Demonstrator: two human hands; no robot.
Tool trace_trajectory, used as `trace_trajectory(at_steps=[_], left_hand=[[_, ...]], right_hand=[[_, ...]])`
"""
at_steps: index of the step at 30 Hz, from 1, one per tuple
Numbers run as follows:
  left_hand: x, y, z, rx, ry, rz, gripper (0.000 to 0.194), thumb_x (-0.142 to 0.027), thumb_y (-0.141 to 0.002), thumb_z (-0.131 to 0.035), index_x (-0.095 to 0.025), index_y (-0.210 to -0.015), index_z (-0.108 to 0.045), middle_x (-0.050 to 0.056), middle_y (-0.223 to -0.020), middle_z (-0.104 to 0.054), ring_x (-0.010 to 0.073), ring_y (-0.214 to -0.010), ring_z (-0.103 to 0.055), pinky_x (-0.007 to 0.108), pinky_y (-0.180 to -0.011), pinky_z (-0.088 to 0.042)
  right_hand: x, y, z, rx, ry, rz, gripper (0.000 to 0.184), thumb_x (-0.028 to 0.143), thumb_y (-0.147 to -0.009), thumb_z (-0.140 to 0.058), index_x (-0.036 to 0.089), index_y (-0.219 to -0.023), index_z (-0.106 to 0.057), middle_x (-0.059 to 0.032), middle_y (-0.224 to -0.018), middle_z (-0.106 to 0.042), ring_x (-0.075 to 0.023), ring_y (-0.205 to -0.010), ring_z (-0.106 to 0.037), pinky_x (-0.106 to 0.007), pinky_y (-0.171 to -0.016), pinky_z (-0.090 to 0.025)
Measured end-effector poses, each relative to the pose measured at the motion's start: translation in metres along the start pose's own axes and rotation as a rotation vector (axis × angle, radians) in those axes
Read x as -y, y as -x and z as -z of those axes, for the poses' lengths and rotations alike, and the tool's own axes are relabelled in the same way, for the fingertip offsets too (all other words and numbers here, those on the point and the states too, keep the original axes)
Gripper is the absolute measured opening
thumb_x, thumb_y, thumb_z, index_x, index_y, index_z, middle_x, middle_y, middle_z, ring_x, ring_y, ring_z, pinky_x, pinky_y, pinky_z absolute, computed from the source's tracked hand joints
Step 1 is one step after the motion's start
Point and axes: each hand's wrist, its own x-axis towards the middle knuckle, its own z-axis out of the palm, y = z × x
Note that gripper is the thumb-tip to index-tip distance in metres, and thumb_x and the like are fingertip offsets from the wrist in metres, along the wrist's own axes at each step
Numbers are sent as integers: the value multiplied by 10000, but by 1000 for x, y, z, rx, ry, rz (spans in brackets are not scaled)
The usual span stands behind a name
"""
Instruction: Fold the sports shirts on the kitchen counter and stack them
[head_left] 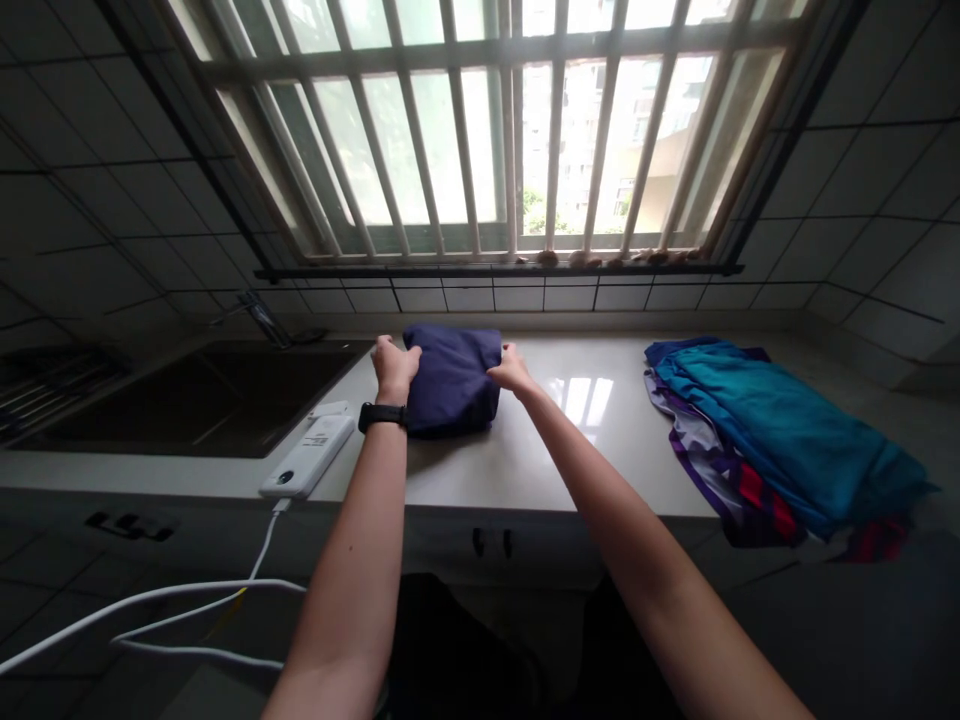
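Observation:
A folded navy cloth garment (451,382) lies as a compact bundle on the pale stone countertop (517,470). My left hand (394,368) grips its left side, with a black watch band (382,416) on the wrist. My right hand (512,369) holds the bundle's upper right edge, fingers pressed into the fabric. Both arms reach forward from the bottom of the view. The underside of the bundle is hidden against the counter.
A stack of teal, purple and red garments (780,447) lies at the counter's right. A dark sink (195,400) with a tap (262,318) sits left, and a white power bank (307,456) trails a white cable (187,610). A barred window and tiled wall stand behind.

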Motion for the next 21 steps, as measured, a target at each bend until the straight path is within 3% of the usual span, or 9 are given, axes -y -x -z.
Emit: trace_trajectory(at_steps=[3, 6, 9, 13, 17, 21], left_hand=[[25, 24, -8, 128, -328, 43, 615, -195, -857, -618, -143, -1465, -542, 205, -1578, -446, 330, -1437, -485, 407, -1200, -395], [40, 50, -23, 304, -456, -15, 553, -265, -970, -444, -228, -1512, -548, 127, -1695, -323, 318, -1515, -406, 445, -1238, -359], [42, 61, -32, 310, -551, -16, 569, -294, -996, -363, -266, -1538, -535, 106, -1720, -296, 355, -1547, -347, 571, -1247, -305], [31, 67, -39, 296, -627, -43, 584, -350, -970, -420, -272, -1536, -543, 120, -1711, -323, 400, -1580, -259, 637, -1236, -281], [28, 78, -47, 387, -622, -57, 625, -385, -1005, -336, -279, -1614, -422, 101, -1733, -274, 361, -1614, -175, 625, -1249, -262], [39, 72, -49, 417, -628, -66, 638, -343, -1013, -286, -282, -1644, -356, 82, -1749, -232, 323, -1626, -138, 610, -1271, -208]], right_hand=[[-10, 12, -29, 42, 357, 92, 704, 178, -925, -475, 121, -1607, -313, -206, -1622, -417, -276, -1436, -507, -384, -1126, -478], [-19, 22, -50, 2, 449, 297, 610, 192, -983, -388, 156, -1592, -392, -123, -1716, -306, -267, -1572, -298, -468, -1237, -344], [-26, 28, -64, 33, 501, 431, 575, 295, -1033, -376, 202, -1600, -411, -66, -1732, -285, -266, -1606, -204, -516, -1284, -229], [-30, 30, -76, 112, 527, 373, 623, 415, -1063, -330, 194, -1645, -341, -80, -1746, -229, -288, -1615, -174, -534, -1271, -247], [-27, 27, -79, 118, 532, 319, 624, 388, -1070, -257, 199, -1663, -298, -85, -1750, -195, -280, -1622, -148, -581, -1271, -214], [-20, 28, -71, 149, 542, 340, 630, 361, -1042, -339, 175, -1644, -338, -117, -1737, -228, -309, -1611, -190, -596, -1256, -247]])
